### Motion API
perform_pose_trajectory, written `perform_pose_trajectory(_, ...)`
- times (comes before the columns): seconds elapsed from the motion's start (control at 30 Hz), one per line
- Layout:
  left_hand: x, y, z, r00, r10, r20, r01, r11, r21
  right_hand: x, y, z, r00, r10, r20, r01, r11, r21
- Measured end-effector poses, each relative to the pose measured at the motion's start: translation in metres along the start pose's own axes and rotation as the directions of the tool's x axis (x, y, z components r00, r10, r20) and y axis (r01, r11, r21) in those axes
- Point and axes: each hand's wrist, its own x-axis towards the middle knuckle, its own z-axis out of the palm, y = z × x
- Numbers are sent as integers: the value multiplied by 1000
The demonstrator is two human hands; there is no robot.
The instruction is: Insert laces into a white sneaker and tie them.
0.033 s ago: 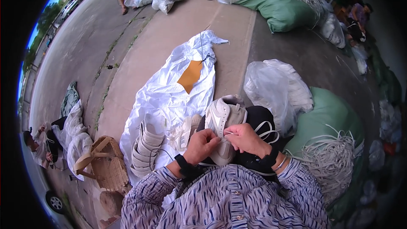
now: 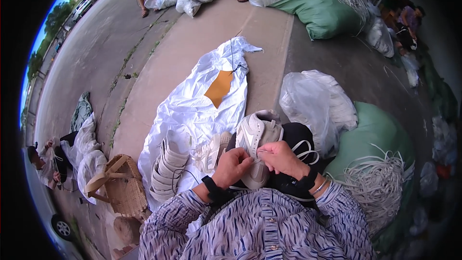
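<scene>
Both hands on the white shoe [image 2: 256, 139], toe pointing away: left hand [image 2: 234, 165] grips its near side, right hand [image 2: 280, 156] pinches a lace [image 2: 304, 148] beside it

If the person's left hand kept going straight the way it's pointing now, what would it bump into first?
The left hand points up and to the right, toward the pale sneaker on the lap. It already seems to touch it near the right hand, though depth is hard to judge.
</scene>
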Motion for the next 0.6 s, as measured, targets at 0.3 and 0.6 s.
perform_pose_trajectory(0.3,-3,20,-5,955,292,41,-266,791,551,-1,-11,-3,994,50,101,-60,994,96)
perform_pose_trajectory(0.6,3,-1,-16,990,130,48,-138,963,233,-8,-25,15,993,-104,56,113,973,-200)
